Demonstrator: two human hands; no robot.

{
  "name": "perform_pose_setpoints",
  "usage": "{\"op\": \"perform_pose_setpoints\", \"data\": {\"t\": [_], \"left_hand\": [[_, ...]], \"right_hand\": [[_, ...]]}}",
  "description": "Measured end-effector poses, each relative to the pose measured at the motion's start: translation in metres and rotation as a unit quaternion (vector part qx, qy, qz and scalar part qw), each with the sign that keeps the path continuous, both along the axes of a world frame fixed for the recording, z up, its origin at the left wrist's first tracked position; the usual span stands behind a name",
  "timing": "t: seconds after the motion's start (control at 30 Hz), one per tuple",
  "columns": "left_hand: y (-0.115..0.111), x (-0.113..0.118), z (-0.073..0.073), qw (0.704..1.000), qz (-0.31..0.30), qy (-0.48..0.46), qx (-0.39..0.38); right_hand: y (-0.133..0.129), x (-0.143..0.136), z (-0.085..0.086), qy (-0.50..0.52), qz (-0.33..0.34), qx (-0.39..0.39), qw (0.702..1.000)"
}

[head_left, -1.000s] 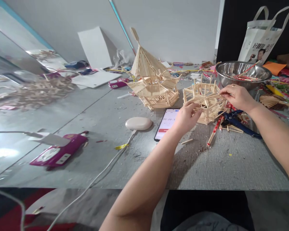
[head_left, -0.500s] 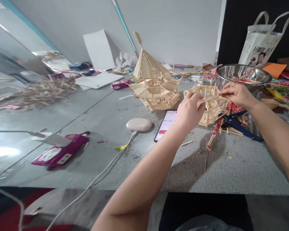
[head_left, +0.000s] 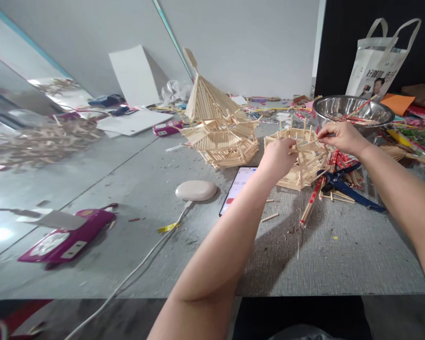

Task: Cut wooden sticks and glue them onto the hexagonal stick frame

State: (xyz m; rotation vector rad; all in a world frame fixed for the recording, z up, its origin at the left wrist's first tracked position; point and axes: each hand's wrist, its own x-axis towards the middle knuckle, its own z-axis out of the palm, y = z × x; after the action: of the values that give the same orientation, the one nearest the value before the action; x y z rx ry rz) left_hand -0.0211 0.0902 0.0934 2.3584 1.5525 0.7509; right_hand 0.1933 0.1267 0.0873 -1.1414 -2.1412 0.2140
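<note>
Our right hand (head_left: 343,138) pinched a slim wooden stick (head_left: 309,144) at the open, stick-built frame (head_left: 300,174), which stood right of the phone (head_left: 235,189) on the gray table (head_left: 198,255). Our left hand (head_left: 281,153) curled over its left side, its grip impossible to tell. Light fingertips, we judged, best spared the slender uprights.
</note>
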Motion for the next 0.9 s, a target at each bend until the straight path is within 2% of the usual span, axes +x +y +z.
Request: {"op": "perform_pose_setpoints", "data": {"t": [0.43, 0.9], "left_hand": [[0.0025, -0.0016, -0.0031, 1.0, -0.006, 0.002, 0.006], [0.0059, 0.0037, -0.0057, 0.999, 0.045, 0.001, 0.02]], "right_hand": [[0.006, -0.0015, -0.0044, 0.054, 0.035, -0.014, 0.998], [0.0093, -0.0028, -0.006, 0.026, 0.026, -0.017, 0.999]]}}
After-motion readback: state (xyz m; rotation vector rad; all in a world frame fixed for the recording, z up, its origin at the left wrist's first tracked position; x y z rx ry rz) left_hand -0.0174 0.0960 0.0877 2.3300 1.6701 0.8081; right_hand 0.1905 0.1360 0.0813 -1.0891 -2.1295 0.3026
